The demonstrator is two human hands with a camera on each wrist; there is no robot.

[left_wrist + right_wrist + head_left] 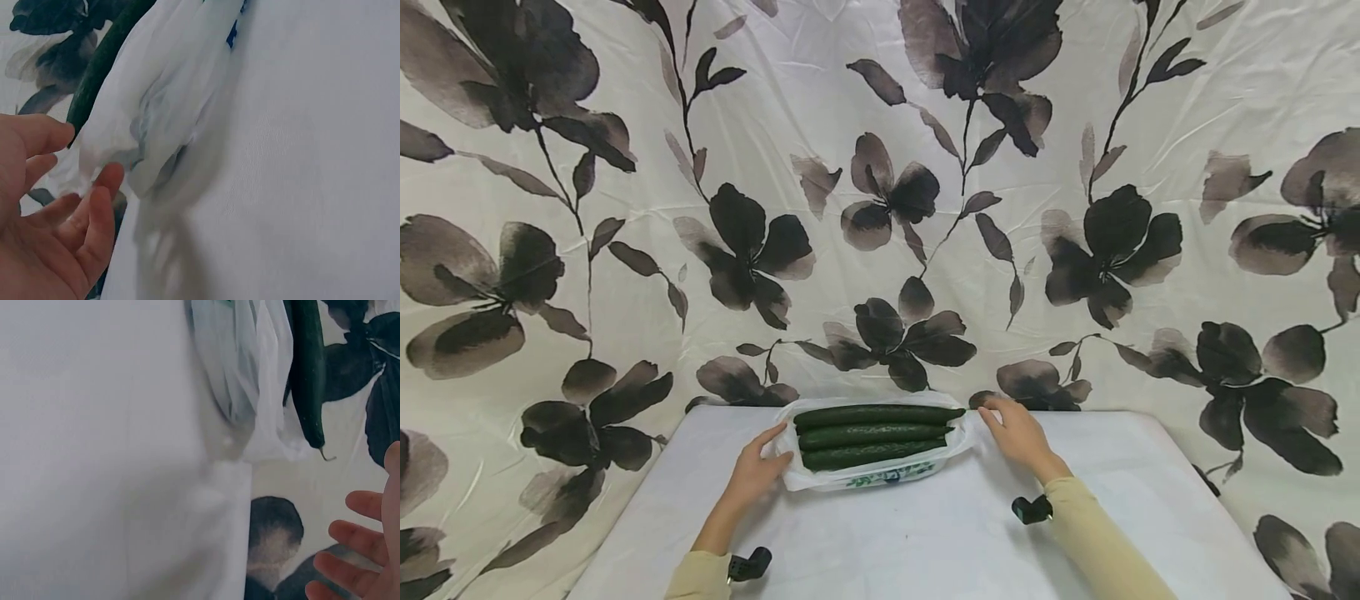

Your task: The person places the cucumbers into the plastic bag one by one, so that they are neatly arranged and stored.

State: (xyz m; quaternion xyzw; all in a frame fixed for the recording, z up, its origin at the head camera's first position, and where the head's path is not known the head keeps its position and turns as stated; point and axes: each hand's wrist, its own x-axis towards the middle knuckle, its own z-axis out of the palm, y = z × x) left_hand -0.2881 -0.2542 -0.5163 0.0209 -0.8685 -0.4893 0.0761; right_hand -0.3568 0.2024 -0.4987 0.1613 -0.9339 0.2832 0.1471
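Three long dark green cucumbers lie side by side in a white plastic bag with green and blue print along its front. At the bag's left end, my left hand has its thumb and fingers apart, fingertips right at the plastic. The left wrist view shows those fingers loosely bent beside the crumpled bag end. By the right end is my right hand, its fingers spread and holding nothing. One cucumber pokes its stem tip past the bag in the right wrist view.
Under the bag is a table with a white cover; the bag sits near its far edge. Behind hangs a white cloth with dark floral print. A black wrist device is on the right wrist, another on the left.
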